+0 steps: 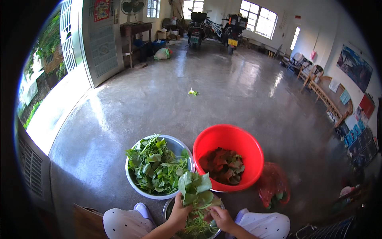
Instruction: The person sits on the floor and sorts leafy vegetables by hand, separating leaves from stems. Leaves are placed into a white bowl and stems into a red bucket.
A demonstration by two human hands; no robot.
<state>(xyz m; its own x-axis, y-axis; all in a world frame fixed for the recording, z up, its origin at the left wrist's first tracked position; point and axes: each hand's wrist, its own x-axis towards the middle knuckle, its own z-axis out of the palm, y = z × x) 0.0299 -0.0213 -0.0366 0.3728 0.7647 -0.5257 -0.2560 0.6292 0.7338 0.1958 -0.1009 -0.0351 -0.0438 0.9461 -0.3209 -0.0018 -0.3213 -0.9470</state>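
My left hand [180, 211] grips a bunch of broad green leaves on stems [194, 187]. Just to its right, my right hand [219, 218] pinches at the thin stems of that bunch. Both hands are over a steel basin [164, 212] between my knees, which holds thin green stems [198, 228]; the arms hide part of it. Beyond my left hand stands a wide pale metal basin [178, 145] heaped with leafy stems [156, 167]. A red plastic bucket [228, 136] beside it on the right has leaves [223, 165] in its bottom.
A red plastic bag [273, 183] with some green leaves lies right of the bucket. One leafy scrap [193, 92] is on the grey floor [143, 104]. An open door [103, 41] stands at left; motorbikes [197, 30] are at the back, a rattan bench [331, 95] along the right wall.
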